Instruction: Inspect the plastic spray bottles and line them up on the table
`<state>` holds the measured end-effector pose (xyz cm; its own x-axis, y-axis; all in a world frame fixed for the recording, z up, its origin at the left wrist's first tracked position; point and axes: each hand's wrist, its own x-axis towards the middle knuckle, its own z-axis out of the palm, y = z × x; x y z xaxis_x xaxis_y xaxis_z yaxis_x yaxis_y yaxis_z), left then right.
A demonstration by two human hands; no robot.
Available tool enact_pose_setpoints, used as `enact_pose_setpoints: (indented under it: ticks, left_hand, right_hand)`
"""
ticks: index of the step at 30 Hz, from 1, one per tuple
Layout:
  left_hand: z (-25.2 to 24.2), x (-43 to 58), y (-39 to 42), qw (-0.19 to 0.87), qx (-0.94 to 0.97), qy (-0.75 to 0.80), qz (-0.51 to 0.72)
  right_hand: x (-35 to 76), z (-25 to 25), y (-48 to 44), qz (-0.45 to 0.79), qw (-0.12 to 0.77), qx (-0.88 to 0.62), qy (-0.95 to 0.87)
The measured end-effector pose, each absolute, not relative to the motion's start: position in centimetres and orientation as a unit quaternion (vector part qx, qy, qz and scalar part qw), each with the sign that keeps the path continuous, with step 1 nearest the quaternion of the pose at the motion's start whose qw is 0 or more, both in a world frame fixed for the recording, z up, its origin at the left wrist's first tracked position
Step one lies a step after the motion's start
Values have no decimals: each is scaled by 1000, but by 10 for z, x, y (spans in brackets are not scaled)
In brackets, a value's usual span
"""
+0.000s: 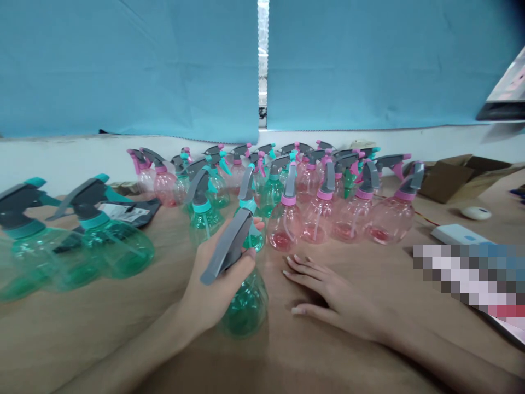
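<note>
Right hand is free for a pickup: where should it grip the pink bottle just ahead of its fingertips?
Take the pink bottle at its narrow neck, just under the pink collar, coming from the near side with the right hand. It stands upright, its round body is wide, and neighbouring bottles crowd both flanks, so only the near side looks open.
</note>
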<state>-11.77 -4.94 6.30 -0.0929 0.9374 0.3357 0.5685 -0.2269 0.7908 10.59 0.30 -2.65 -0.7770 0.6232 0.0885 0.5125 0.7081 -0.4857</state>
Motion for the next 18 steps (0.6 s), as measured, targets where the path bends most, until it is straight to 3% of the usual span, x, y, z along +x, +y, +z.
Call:
enact_pose_setpoints:
  ticks: [18]
  left_hand:
    - [61, -119, -48, 217, 654, 565, 453]
  right_hand:
    - [106, -27, 3, 226, 115, -313, -915]
